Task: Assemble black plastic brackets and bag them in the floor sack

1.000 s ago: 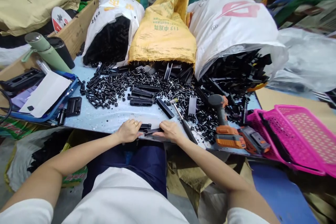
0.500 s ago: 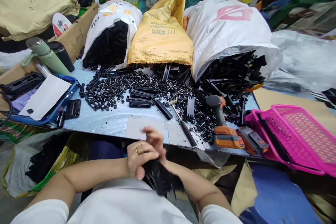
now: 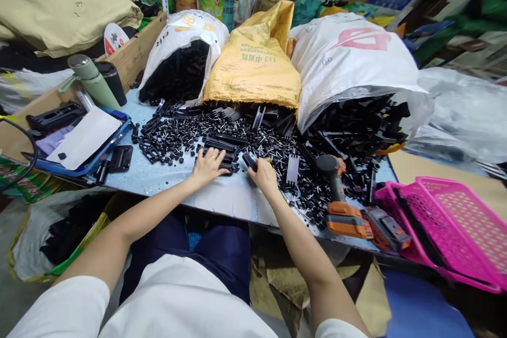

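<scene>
My left hand (image 3: 208, 165) lies on a small stack of flat black plastic bars (image 3: 222, 148) on the pale blue table (image 3: 166, 177), fingers spread over them. My right hand (image 3: 263, 173) closes round the near end of a black bar (image 3: 250, 160) just right of that stack. Small black pegs with metal pins (image 3: 174, 137) are scattered all around both hands.
Three sacks spill black parts at the back: white (image 3: 180, 58), yellow (image 3: 257, 60), white (image 3: 352, 63). An orange cordless drill (image 3: 340, 200) lies to the right, pink baskets (image 3: 455, 222) beyond it. A blue tray with paper (image 3: 85, 140), a green flask (image 3: 91, 82) and a black hinge piece (image 3: 121, 158) sit left.
Both hands were at my lap holding a black piece half a second ago; now they have reached forward onto the table, left on the stack of bars, right on a single bar.
</scene>
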Demonstrator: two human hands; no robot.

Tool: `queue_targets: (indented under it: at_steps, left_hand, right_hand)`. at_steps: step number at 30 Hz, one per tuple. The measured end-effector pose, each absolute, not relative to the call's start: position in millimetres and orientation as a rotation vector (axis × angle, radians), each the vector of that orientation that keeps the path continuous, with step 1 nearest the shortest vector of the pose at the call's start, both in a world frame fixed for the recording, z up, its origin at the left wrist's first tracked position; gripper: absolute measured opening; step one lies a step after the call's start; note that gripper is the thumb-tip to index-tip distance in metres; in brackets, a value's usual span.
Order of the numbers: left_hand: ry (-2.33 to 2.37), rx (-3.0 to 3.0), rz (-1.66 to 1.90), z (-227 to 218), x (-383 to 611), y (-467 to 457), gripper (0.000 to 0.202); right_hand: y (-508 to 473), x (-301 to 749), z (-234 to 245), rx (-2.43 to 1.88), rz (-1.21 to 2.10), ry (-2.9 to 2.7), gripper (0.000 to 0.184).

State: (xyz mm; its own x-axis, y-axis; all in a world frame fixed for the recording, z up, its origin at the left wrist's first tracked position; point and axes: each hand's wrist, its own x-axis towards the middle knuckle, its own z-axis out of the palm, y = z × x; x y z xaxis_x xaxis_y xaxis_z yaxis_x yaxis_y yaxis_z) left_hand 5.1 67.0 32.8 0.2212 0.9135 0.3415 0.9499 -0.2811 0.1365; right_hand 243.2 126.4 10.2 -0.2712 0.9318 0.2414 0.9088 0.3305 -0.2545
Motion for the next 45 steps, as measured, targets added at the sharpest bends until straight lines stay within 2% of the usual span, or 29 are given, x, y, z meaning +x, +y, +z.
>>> queue_targets:
  at_steps: [2,5,9,14,26,30,34,37,41,45]
  left_hand:
    - [-2.024,-2.161,-0.675,39,-33,79,0.043]
    - [-2.407,-1.706,-0.787,46,-111,105,0.031]
    - [-2.722,-1.446,-0.814,50,-199,139,0.016]
    - [-2.740,-1.496,-0.825,54,-235,161,0.027]
    - [-2.674,-1.659,-0.801,47,-230,167,0.034]
    - [-2.561,-1.745,-0.797,63,-213,146,0.032]
    - [-2.395,-1.961,-0.825,81,-147,96,0.032]
    - [-2.242,-2.274,-1.083,82,-77,43,0.035]
    - [-2.113,-2.587,-1.396,72,-11,-7,0.038]
    - [-2.170,-2.508,-1.492,68,5,-22,0.038]
  right_hand:
    - [114,241,16,-1.654,0.242,-2.187,0.025]
    - [85,232,22,-1.397,0.362,-2.237,0.037]
    - [48,209,17,-1.162,0.252,-2.470,0.049]
    - [26,189,4,-1.214,0.108,-2.596,0.053]
    - [23,178,5,-1.141,0.109,-2.563,0.040]
    - [22,186,16,-1.137,0.390,-2.412,0.041]
    - [23,182,23,-1.205,1.019,-1.946,0.043]
    - [25,166,28,-1.157,1.426,-1.529,0.050]
    - [24,146,38,-1.091,1.623,-1.256,0.059]
    - [25,153,48,-1.024,1.571,-1.402,0.059]
